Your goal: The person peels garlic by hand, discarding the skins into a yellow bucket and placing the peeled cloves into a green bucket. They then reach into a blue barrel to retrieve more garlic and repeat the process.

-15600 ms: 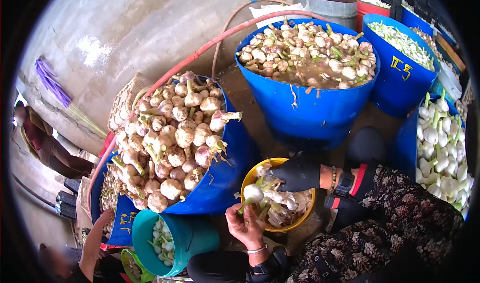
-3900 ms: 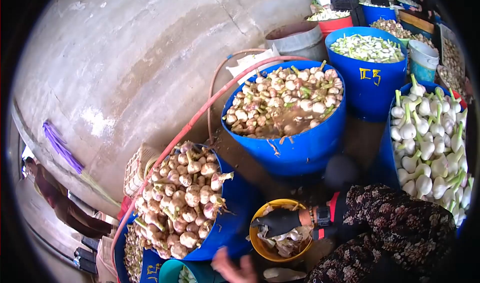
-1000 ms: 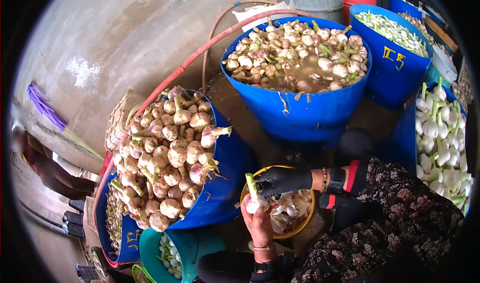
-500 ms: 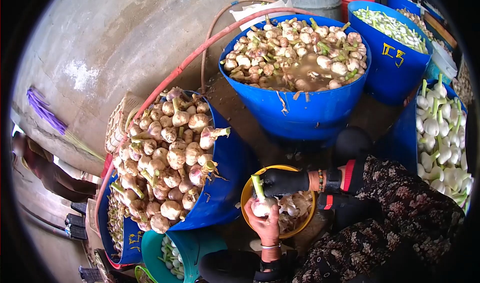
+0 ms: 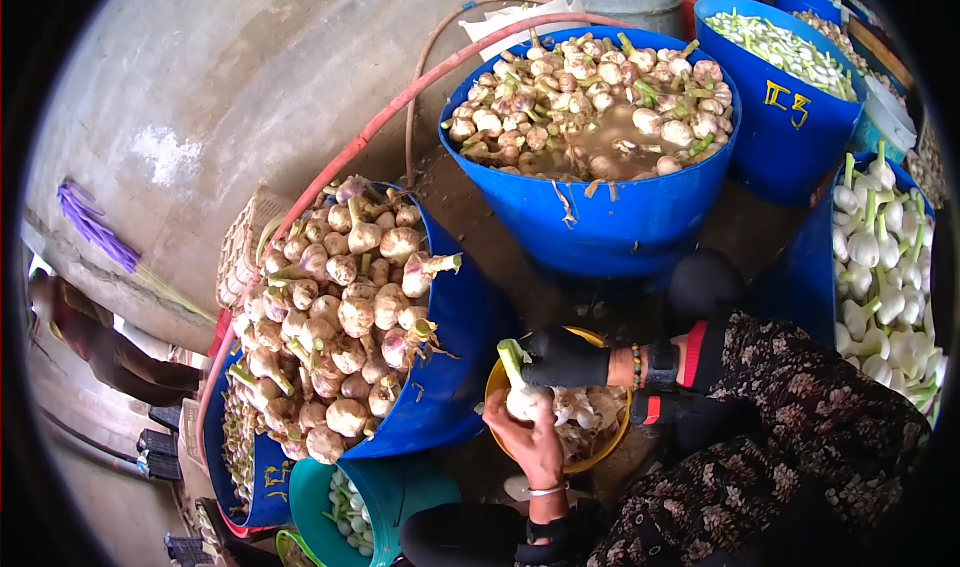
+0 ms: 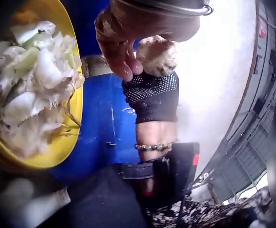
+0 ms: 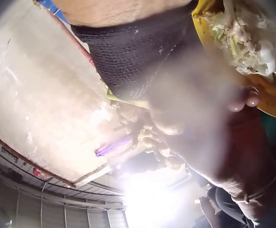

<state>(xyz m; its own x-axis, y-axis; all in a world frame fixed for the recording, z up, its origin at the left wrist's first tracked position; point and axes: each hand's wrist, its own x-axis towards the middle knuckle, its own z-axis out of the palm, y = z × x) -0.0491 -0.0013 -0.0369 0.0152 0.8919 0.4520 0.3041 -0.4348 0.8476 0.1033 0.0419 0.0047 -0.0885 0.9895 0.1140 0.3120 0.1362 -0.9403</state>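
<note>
A white garlic bulb (image 5: pixel 525 404) with a thick green stem is held above the left side of a yellow bucket (image 5: pixel 610 447) of peelings. The bare left hand (image 5: pixel 535 447), with a silver bracelet, grips the bulb from below. Against the stem and bulb top lies the black-gloved right hand (image 5: pixel 568 357); its fingertips are hidden. In the left wrist view the left hand (image 6: pixel 147 23) and dotted glove (image 6: pixel 152 95) meet at the bulb (image 6: pixel 158 54). The right wrist view is blurred around the bulb, between the glove (image 7: pixel 133 57) and left hand (image 7: pixel 252 142).
Blue barrels hold soiled garlic at left (image 5: pixel 460 367) and garlic in murky water (image 5: pixel 600 217) behind. Clean bulbs (image 5: pixel 875 267) fill a barrel at right. A teal bucket (image 5: pixel 400 497) stands lower left. A red hose (image 5: pixel 380 122) crosses the barrels; a person (image 5: pixel 120 347) is far left.
The left hand and bulb have shifted slightly right since one second ago, and the bulb has turned, showing a whiter side. The gloved hand stays at its top. The view has moved slightly.
</note>
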